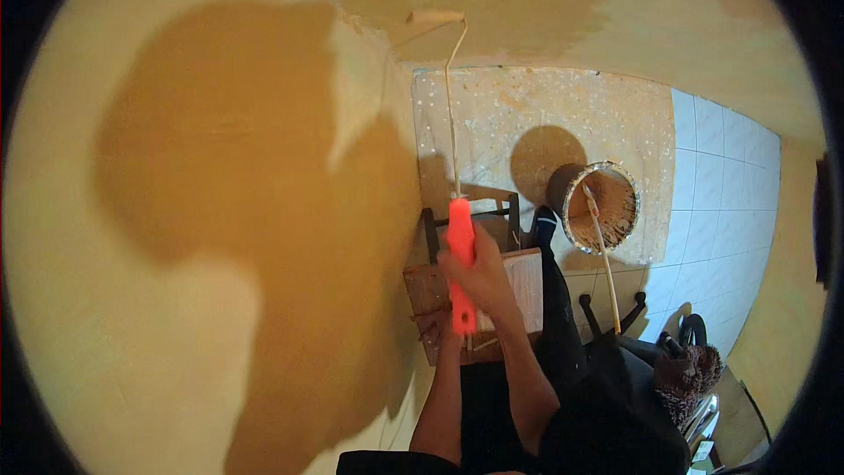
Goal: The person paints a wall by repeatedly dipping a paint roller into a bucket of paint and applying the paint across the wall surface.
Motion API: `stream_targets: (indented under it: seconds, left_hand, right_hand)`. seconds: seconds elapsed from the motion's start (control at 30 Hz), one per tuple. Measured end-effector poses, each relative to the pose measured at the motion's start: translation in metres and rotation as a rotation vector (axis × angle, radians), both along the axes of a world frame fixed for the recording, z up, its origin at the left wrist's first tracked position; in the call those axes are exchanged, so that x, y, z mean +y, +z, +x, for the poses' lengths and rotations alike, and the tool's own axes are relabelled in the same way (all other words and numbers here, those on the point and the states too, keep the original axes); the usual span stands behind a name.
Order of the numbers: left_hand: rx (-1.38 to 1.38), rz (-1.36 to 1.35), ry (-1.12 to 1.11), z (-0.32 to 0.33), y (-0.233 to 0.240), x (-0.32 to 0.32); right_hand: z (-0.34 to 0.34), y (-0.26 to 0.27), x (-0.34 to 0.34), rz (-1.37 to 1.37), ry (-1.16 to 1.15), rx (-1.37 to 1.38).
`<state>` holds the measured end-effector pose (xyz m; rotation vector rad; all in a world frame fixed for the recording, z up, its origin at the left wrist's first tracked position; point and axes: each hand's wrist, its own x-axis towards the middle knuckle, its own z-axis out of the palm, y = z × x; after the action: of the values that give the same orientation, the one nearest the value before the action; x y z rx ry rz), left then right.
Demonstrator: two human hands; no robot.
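Note:
My right hand (480,270) is closed around the red handle of a small paint roller (463,237). Its long, thin wire frame reaches up to a paint-coated roller sleeve (436,16) at the wall (488,6), which shows darker, wet-looking patches. Lower and to the left, my left hand (436,328) rests on a paint-spotted wooden board (524,284), partly hidden behind the roller handle and in shadow; its fingers look spread. To the right stands an open bucket (603,208) with brown-orange paint on its inner wall and a long stick (608,270) leaning out of it.
A paint-speckled sheet (481,102) covers part of the white tiled floor (709,178). A dark metal frame (514,218) stands beyond the board. A yellow wall (198,356) bearing a large shadow lies close on the left. Dark chair legs (639,300) and a fluffy brown item (689,376) are at the lower right.

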<state>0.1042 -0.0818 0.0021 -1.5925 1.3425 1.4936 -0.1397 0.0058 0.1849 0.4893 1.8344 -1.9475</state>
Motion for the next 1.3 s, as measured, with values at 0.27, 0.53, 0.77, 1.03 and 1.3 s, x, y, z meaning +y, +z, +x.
stream_targets:
  seconds: [0.27,0.53,0.77,1.03,1.3]
  left_hand:
    - [0.187,0.217,-0.01,-0.031,0.046,0.004]
    - [0.142,0.055,0.179,-0.055,0.067,0.011]
    - [0.02,0.024,0.123,-0.033,0.039,0.0]
    - [0.081,0.106,0.122,-0.065,0.073,0.017]
    - [0.069,0.067,0.145,-0.028,0.03,0.005]
  right_hand:
    - [-0.034,-0.063,-0.005,-0.164,-0.052,-0.168]
    - [-0.007,-0.12,0.044,0.105,0.018,-0.066]
    - [-0.057,-0.207,0.091,-0.098,0.025,-0.232]
    - [-0.128,-0.293,0.106,-0.035,0.116,-0.155]
    - [-0.081,-0.232,0.08,-0.129,-0.048,-0.2]
